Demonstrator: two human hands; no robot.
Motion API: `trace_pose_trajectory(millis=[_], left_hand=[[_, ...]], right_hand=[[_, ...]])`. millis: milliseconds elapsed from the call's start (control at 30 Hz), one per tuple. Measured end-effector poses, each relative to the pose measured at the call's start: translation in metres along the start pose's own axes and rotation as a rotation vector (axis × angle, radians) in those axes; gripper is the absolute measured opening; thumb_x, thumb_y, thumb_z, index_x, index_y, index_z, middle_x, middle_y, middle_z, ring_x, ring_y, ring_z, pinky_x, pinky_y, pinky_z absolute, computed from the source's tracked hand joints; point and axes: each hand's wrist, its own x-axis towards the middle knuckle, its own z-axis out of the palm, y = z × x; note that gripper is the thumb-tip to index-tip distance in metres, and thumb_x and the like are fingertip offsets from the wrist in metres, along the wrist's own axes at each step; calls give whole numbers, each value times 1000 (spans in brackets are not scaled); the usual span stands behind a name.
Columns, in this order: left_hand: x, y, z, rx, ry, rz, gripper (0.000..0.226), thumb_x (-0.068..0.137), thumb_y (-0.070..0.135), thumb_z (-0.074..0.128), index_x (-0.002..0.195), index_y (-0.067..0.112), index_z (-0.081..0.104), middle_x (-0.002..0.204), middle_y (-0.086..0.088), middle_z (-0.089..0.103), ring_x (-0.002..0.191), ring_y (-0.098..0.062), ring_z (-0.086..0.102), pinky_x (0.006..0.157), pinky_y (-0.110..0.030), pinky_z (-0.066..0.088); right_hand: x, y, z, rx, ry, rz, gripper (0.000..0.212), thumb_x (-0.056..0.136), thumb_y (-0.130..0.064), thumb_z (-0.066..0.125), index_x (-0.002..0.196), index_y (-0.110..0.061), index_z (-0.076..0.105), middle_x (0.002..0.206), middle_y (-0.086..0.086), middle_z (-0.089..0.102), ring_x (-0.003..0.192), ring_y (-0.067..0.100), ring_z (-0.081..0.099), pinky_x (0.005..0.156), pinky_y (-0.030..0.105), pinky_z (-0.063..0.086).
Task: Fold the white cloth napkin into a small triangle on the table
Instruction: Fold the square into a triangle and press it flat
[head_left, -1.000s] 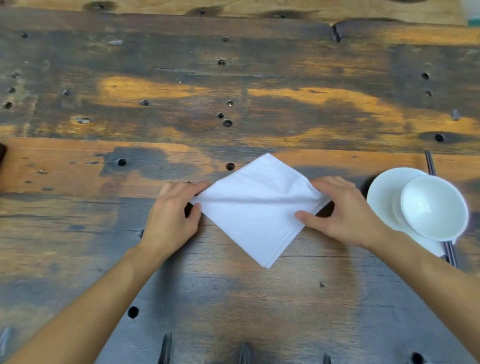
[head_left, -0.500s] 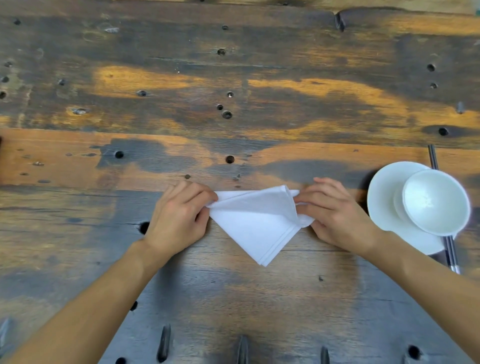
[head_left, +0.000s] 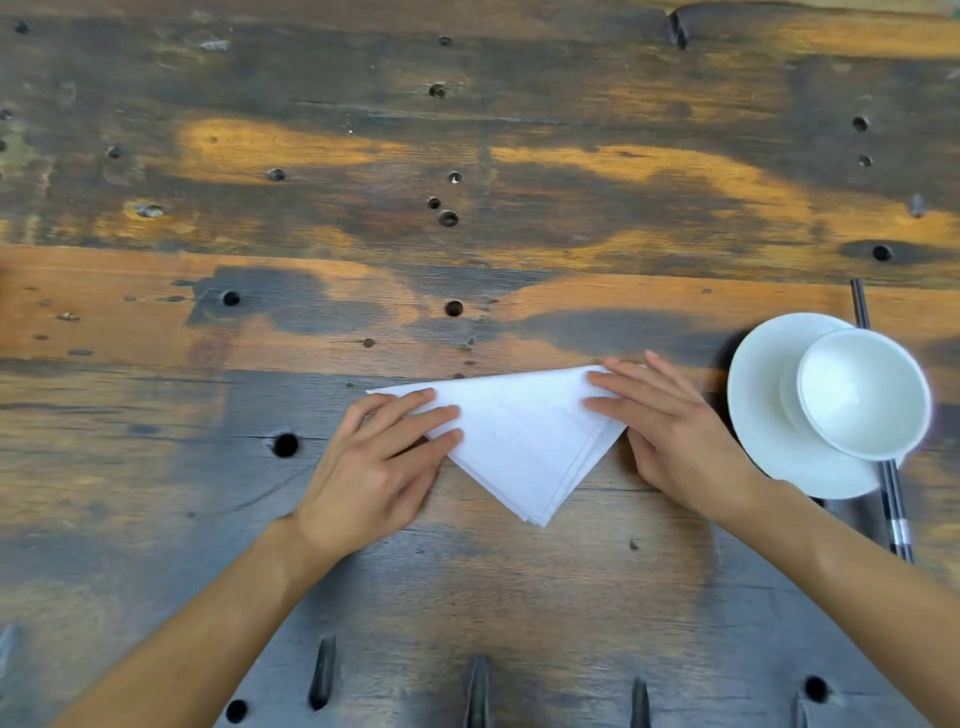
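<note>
Worn wooden table (head_left: 467, 597) under me; my left hand (head_left: 379, 467) and right hand (head_left: 670, 441) lie spread flat on the napkin (head_left: 524, 441). Best to press outward along the fold, keeping edges aligned.

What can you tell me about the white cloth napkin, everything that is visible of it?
The white cloth napkin is plain fabric with faint woven stripes, folded into a triangle of several layers. Its long folded edge runs along the far side, and its point aims toward the person, where stacked hemmed edges show. It lies flat on the dark worn wooden table. The left hand presses flat on its left corner, and the right hand rests flat on its right corner. It lies apart from the white dishes.
</note>
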Motion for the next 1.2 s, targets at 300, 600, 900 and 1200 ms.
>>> trace_pose_trajectory(millis=[300, 600, 900, 1200], left_hand=[[-5, 20, 11, -43, 45, -282, 42, 101, 47, 58, 108, 10, 75, 148, -7, 58, 146, -30, 45, 120, -53, 34], [-5, 28, 24, -21, -34, -397, 74, 87, 71, 63, 129, 10, 62, 163, -11, 38, 157, -29, 24, 124, -58, 23], [-3, 29, 22, -11, -65, -421, 73, 100, 68, 39, 143, 11, 53, 168, -7, 30, 159, -25, 16, 127, -53, 16], [3, 34, 21, 156, -282, -484, 109, 88, 88, 26, 163, 10, 19, 173, -9, 11, 159, -35, 4, 125, -63, 6]], right_hand=[[-6, -56, 9, 124, 97, 160, 34, 100, -26, 54, 121, -7, 72, 142, 11, 60, 140, 29, 48, 117, 57, 33], [-13, -76, 18, 70, -43, -85, 32, 87, -41, 79, 105, -15, 76, 135, 9, 64, 132, 31, 54, 111, 63, 36], [-19, -98, 35, 112, 111, -72, 21, 90, -31, 79, 100, -12, 79, 115, 4, 73, 107, 26, 67, 100, 51, 50], [-10, -125, 37, 213, 122, 73, 30, 100, -36, 64, 101, -9, 77, 109, 2, 72, 100, 25, 65, 100, 45, 47]])
